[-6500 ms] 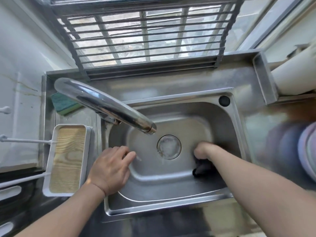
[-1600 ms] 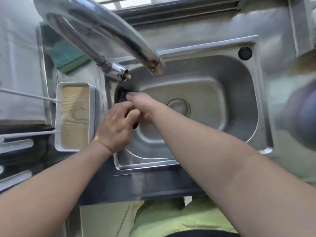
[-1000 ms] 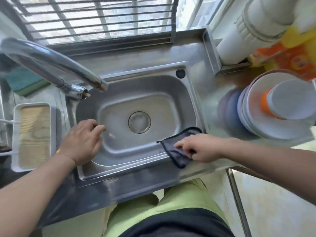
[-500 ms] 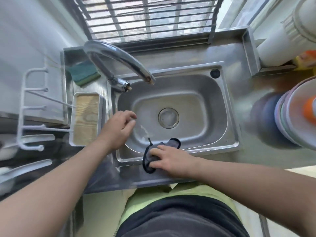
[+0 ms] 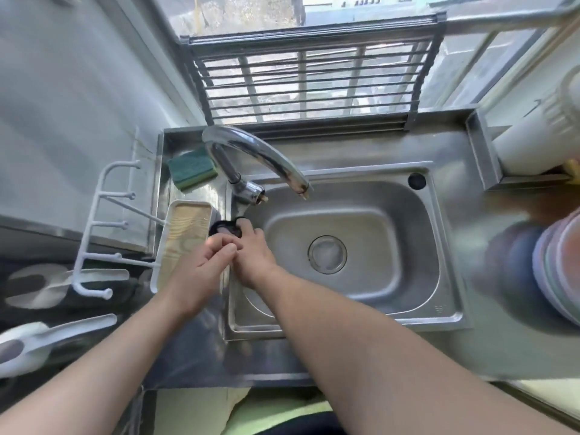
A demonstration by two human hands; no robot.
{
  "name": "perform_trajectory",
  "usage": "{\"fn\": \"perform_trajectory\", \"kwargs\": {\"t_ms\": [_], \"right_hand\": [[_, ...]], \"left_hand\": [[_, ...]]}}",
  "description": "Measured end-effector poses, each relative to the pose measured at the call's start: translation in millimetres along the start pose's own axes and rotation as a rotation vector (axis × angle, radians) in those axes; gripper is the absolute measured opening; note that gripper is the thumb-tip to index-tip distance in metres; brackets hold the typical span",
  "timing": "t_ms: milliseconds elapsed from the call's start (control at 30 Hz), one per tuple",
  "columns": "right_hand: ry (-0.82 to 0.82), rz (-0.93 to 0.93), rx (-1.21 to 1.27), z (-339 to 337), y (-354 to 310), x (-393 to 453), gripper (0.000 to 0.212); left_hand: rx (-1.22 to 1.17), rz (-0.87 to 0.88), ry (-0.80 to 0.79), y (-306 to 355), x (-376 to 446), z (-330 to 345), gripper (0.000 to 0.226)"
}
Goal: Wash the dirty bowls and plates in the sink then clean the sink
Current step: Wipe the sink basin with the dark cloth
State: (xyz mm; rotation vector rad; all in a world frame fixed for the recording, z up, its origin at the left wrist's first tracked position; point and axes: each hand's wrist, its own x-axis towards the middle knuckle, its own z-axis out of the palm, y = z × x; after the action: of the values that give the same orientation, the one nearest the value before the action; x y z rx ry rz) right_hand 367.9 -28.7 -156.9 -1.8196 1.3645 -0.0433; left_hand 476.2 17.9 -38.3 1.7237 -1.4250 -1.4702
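The steel sink (image 5: 417,246) holds no dishes; its round drain (image 5: 327,254) shows in the middle. My right hand (image 5: 254,255) presses a dark cloth (image 5: 225,228) onto the sink's left rim, just below the base of the chrome tap (image 5: 254,158). Only a small part of the cloth shows past my fingers. My left hand (image 5: 201,271) lies beside it on the left rim with fingers loosely curled, touching the right hand and holding nothing that I can see. A stack of plates and bowls (image 5: 558,271) stands blurred on the counter at the right edge.
A green and yellow sponge (image 5: 192,169) lies at the back left corner. A white tray with a wooden insert (image 5: 183,243) sits left of the sink, next to a white hook rack (image 5: 103,233). A white roll (image 5: 539,142) stands at the back right.
My right hand has slid the cloth from the sink's front rim up to the left rim by the tap base. The left hand stayed at the left rim.
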Motion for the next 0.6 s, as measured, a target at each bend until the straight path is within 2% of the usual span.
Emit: {"fn": "perform_trajectory", "kwargs": {"t_ms": [100,200,300,367,433,533,600], "right_hand": [[-0.023,-0.011,-0.016,-11,8,11,0.073],[-0.067,-0.114,0.055,-31,7,-29,0.055],[-0.262,-0.131,0.084,-12,23,-86,0.048],[-0.396,-0.158,-0.015,2,35,-123,0.049],[-0.391,-0.164,-0.057,-1,46,-155,0.041],[-0.348,0.044,0.060,-43,63,-195,0.040],[-0.358,0.211,0.050,-79,91,-214,0.040]], "left_hand": [[-0.025,0.034,0.047,4,-8,1,0.030],[-0.102,0.042,0.041,9,-11,12,0.022],[-0.164,-0.004,0.019,12,-12,24,0.020],[-0.171,-0.031,-0.005,11,-14,33,0.020],[-0.131,-0.059,-0.032,11,-16,44,0.023],[-0.119,-0.093,-0.074,17,-19,57,0.024],[-0.102,-0.099,-0.092,24,-21,64,0.024]]}}
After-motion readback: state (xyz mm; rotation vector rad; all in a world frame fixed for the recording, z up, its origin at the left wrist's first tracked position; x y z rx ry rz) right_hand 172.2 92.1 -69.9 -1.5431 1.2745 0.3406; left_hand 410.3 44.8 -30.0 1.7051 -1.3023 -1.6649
